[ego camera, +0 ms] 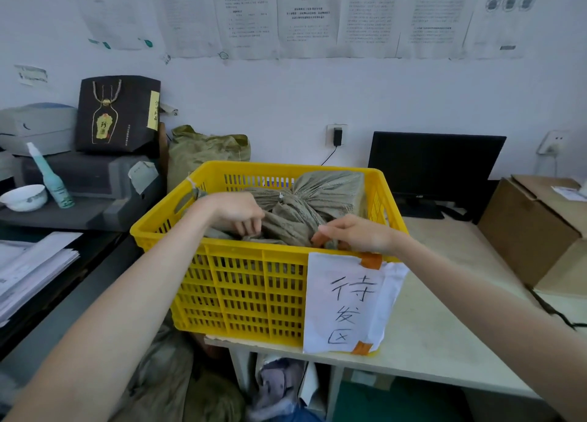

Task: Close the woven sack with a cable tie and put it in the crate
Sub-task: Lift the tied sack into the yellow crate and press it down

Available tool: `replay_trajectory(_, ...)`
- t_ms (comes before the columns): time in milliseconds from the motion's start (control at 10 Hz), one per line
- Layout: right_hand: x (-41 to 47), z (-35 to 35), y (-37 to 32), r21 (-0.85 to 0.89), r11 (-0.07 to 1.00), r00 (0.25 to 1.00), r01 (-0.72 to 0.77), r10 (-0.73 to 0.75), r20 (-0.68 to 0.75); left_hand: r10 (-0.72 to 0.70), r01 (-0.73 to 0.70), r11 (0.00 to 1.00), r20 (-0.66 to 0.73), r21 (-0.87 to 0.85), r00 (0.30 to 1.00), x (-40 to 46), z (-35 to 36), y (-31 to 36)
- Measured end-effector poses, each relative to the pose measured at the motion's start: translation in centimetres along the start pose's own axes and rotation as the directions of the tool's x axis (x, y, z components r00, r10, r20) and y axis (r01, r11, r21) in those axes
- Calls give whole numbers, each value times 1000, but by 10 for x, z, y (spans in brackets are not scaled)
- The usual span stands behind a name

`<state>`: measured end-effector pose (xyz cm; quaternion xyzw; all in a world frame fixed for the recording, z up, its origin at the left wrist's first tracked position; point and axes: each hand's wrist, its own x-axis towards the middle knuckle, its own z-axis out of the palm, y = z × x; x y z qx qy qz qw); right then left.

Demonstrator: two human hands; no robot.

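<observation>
A yellow slatted plastic crate (241, 294) stands on the table's left end, with a handwritten paper label taped to its front. Inside it lies a grey-green woven sack (295, 212), its neck gathered and tied where a small white cable tie (281, 195) shows. My left hand (235, 213) reaches over the crate's left rim with its fingers curled on the sack's fabric. Over the near rim, my right hand (355, 234) pinches the sack's lower edge. More sack material fills the crate beneath, mostly hidden.
A black monitor (435, 167) stands behind the crate at the right, a cardboard box (536, 228) at the far right. Another green sack (203, 155) leans against the wall behind the crate. At the left are a bowl, a spray bottle, a dark gift bag and stacked papers.
</observation>
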<state>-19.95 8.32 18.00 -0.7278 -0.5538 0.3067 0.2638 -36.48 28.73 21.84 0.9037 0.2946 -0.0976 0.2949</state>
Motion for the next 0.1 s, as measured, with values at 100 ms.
replay_trajectory(100, -3, -6, 1, 75, 996, 991, 57, -48, -122, 111, -127, 990, -213, -66, 971, -6, -2, 9)
